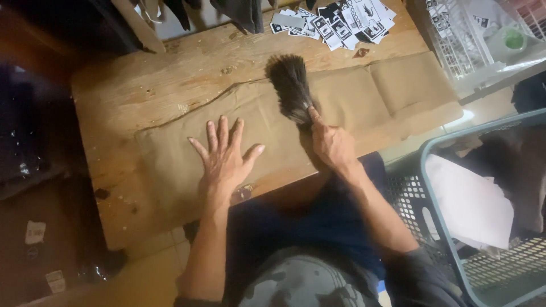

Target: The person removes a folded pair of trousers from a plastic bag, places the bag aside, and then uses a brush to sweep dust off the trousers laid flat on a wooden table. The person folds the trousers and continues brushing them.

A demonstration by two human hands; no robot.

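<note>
A brush (pixel 291 86) is gripped in the right hand (pixel 331 143), bristles on the cloth (pixel 341 102) mid-table. The cloth is pinned near the front edge by the left hand (pixel 226 160), fingers spread flat. Its right end looks not yet brushed.

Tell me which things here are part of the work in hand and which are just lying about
In use: brush in right hand; tan cloth under flat left hand.
Lying about: printed tags, white basket, teal basket.

Warm, dim light fell on the wooden table (pixel 131 96) while the left side and top edge sank into near-black shadow, the brush (pixel 291 86) smeared with motion blur, and glare washed out the white basket (pixel 455 45).
</note>
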